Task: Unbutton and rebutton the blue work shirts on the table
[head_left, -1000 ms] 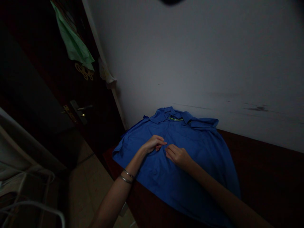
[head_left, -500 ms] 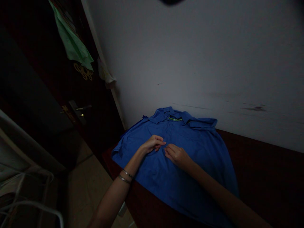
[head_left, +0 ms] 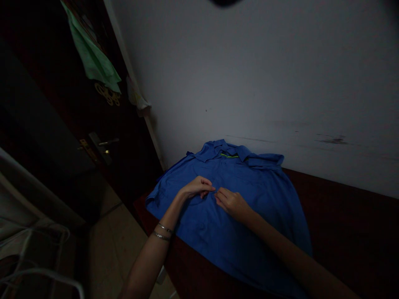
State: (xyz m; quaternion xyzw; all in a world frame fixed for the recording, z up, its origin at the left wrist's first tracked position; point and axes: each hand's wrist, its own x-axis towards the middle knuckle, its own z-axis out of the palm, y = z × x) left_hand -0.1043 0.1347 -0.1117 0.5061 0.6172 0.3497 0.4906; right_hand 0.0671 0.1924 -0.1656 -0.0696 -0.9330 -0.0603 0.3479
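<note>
Barely shifted since earlier are the left hand [head_left: 196,186] and right hand [head_left: 230,202]. By both, the blue collared cloth shirt [head_left: 257,199], spread beneath the grip, is seemingly pinched. Fine front-closing work seems underway; steady fingertip pressure is called for.

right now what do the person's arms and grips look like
No sleeves show. The left forearm wears two slim, silver-toned bracelets; the right forearm shows none. The left grip and right grip are ungloved. It is too dim to rule out rings.
</note>
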